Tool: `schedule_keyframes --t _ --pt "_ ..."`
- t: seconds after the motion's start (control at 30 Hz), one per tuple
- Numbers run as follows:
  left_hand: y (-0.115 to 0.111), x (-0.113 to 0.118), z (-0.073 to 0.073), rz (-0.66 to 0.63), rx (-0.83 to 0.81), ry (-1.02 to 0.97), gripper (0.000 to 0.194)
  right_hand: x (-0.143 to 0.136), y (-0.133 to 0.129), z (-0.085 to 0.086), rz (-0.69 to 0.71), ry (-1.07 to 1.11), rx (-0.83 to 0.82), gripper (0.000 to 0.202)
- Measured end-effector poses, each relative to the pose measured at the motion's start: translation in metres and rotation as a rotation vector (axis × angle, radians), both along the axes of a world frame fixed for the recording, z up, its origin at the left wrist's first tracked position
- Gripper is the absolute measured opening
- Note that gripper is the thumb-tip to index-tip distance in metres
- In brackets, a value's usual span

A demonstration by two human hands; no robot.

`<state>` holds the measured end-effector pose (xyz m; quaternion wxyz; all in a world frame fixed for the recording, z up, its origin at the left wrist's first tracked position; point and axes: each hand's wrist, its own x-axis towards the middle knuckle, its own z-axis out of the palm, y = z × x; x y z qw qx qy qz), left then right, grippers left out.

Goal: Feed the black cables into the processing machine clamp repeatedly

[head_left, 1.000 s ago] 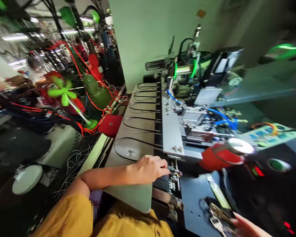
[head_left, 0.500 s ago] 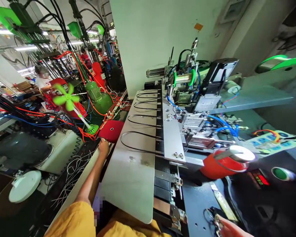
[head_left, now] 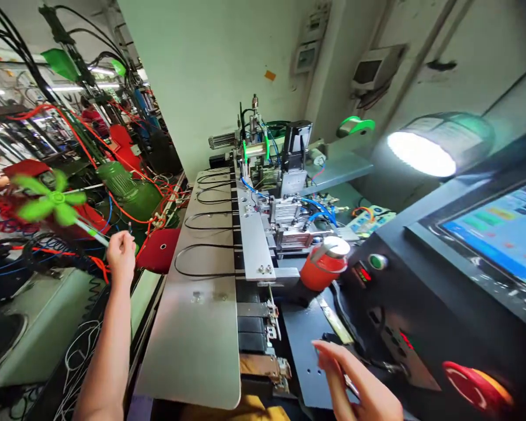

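My left hand (head_left: pixel 121 257) is raised at the left beside the red stool-like seat (head_left: pixel 158 250), fingers pinched together. A thin, small tip pokes up by the fingertips, too small to name. At the lower right, my right hand (head_left: pixel 355 380) hovers over the dark machine bed (head_left: pixel 298 356) with thumb and fingers closed. A sliver of something metallic shows between them; its kind is hidden. Between my hands lies a pale metal plate (head_left: pixel 193 351). Several black cable loops (head_left: pixel 206 245) rest across it, their ends in the machine's rail (head_left: pixel 238 222).
An orange-red container (head_left: pixel 322 266) with a white lid stands right of the rail. Further right are a control panel with a screen (head_left: pixel 499 228), a red stop button (head_left: pixel 477 383) and a bright lamp (head_left: pixel 421 153). A green fan (head_left: pixel 59 199) is at far left.
The view has swung right, bringing the screen and lamp in. My left hand has risen from the red seat's edge. My right hand has come further into view over the machine bed.
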<state>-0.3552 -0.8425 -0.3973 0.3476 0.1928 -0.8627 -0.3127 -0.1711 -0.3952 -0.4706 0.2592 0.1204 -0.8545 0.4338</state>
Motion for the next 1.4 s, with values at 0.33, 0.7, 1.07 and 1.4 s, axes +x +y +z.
schedule_keyframes --t 0.33,0.7,1.07,1.4 --pt "0.229 0.098 0.023 -1.337 -0.038 -0.518 0.023 -0.011 -0.038 0.030 0.187 -0.444 -0.433 0.013" --pt "0.234 0.109 -0.006 -1.357 -0.021 -0.634 0.018 -0.011 -0.037 0.022 0.242 -0.539 -0.527 0.023" --pt "0.247 0.117 -0.013 -1.216 0.506 -0.696 0.029 -0.017 -0.094 0.010 -0.208 -0.007 -0.653 0.014" --pt "0.233 0.090 -0.021 -1.198 0.038 -0.561 0.024 -0.023 -0.050 0.007 -0.149 -0.309 -0.611 0.016"
